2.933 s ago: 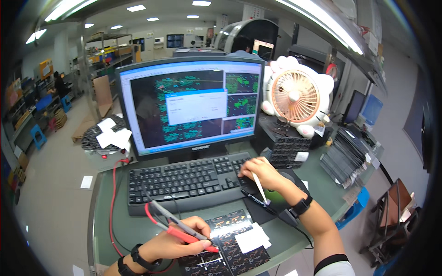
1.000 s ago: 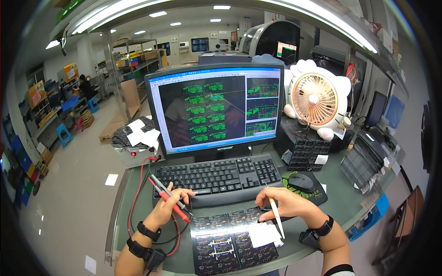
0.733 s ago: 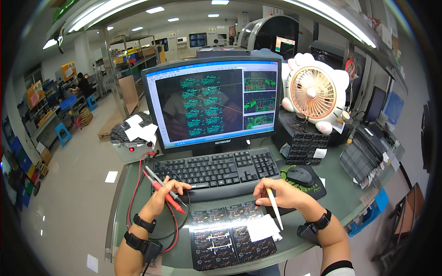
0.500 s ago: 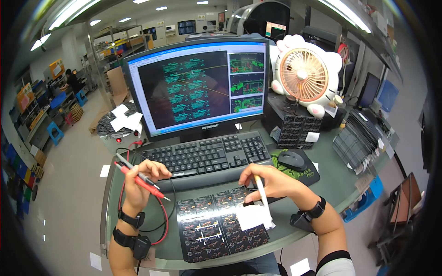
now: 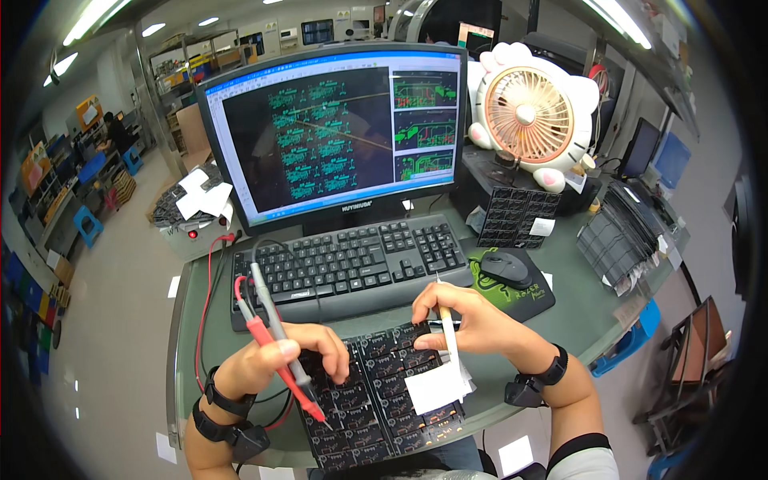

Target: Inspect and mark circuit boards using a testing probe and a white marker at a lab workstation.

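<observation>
The left hand (image 5: 276, 360) is closed on two test probes (image 5: 282, 352), red and grey, tips angled down at the circuit board (image 5: 376, 392) on the desk's (image 5: 200, 336) front edge. The right hand (image 5: 468, 320) pinches a white pen (image 5: 446, 328) upright over a paper slip (image 5: 436, 386) on the board, with the keyboard (image 5: 344, 268) just behind.

The circuit board panel (image 5: 376, 400) is partly hidden under both hands, its near edge cut off.

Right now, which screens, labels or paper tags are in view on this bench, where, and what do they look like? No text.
Monitor: behind the keyboard, black frame, dark window with green board layouts.
White paper slip: on the black circuit board panel, by the right hand.
White label: on the black board stack right of the keyboard.
Small screen: far back, top centre, lit, details unclear.
</observation>
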`<move>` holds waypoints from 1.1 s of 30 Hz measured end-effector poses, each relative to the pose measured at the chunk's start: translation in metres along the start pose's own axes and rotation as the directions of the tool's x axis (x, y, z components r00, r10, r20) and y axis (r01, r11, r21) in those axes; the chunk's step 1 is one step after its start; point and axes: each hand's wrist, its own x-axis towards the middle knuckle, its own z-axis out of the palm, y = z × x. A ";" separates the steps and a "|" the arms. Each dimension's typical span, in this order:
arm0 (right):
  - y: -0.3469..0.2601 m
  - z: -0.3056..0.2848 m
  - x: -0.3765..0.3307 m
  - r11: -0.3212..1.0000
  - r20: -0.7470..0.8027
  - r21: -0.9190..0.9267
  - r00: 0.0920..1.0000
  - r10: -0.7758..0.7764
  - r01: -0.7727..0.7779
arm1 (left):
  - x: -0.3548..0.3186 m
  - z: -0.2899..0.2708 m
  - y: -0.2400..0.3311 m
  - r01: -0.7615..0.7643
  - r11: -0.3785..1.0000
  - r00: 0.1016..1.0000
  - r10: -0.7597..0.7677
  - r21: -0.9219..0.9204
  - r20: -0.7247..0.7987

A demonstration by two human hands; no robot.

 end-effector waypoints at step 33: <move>0.031 0.014 0.001 0.968 0.008 0.161 0.980 -0.197 0.194 | 0.000 0.000 -0.021 0.016 0.998 1.000 -0.017 0.061 0.022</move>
